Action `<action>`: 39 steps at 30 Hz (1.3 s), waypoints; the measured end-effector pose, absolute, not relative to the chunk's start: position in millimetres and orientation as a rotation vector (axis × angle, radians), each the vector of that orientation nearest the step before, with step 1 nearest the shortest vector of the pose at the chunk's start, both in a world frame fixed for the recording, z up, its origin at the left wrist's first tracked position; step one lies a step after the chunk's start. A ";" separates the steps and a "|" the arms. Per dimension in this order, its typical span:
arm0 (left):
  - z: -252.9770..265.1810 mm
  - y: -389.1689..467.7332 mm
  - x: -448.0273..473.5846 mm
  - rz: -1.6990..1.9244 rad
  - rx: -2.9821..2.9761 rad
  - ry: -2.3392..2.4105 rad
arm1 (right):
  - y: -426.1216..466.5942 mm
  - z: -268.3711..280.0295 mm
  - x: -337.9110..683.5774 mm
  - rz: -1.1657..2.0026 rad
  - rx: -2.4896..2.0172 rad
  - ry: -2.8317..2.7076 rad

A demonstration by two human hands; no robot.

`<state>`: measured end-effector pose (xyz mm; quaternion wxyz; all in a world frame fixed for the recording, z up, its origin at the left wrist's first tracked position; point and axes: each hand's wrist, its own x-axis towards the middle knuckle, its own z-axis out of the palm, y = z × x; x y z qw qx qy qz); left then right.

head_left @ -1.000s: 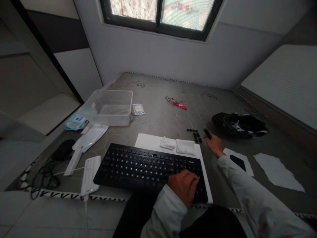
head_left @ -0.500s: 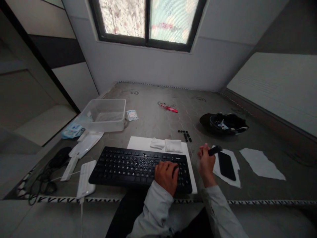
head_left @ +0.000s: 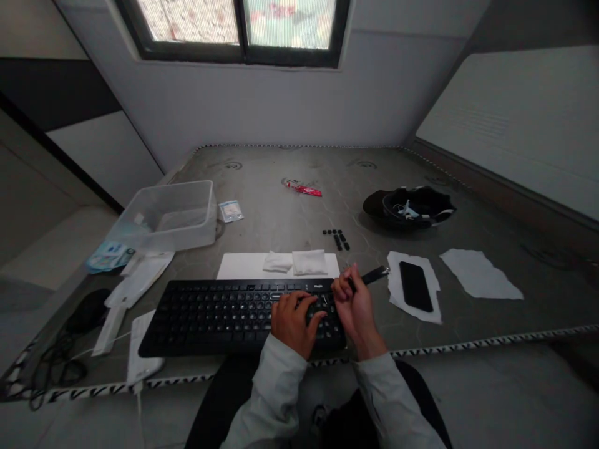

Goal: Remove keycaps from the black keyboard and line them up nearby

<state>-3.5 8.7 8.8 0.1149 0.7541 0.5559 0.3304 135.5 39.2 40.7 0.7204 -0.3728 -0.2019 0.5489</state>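
Left fingers loosely bent, palm down; right fingers curled tight; wrists near each other.

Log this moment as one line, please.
left hand: on keyboard | right hand: holding dark tool, keyboard's right end | small black pieces: beyond keyboard

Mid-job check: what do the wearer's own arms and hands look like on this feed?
The left grip and right grip are bare human hands, five-fingered and ungloved. The left sleeve and right sleeve are long, pale grey, and loosely creased, ending around the wrists. No cables or markings can be made out on them.
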 end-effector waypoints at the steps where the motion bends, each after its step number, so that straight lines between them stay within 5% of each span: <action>1: 9.4 8.8 -3.3 0.958 2.204 1.627 | 40.0 38.9 132.0 1.236 -0.821 -0.446; 19: 10.4 8.9 -4.5 0.925 2.154 1.610 | 39.9 40.0 120.1 1.306 -0.942 -0.546; 39: 11.9 8.4 -6.3 0.862 2.127 1.600 | 33.1 22.4 100.8 1.028 -1.145 -0.954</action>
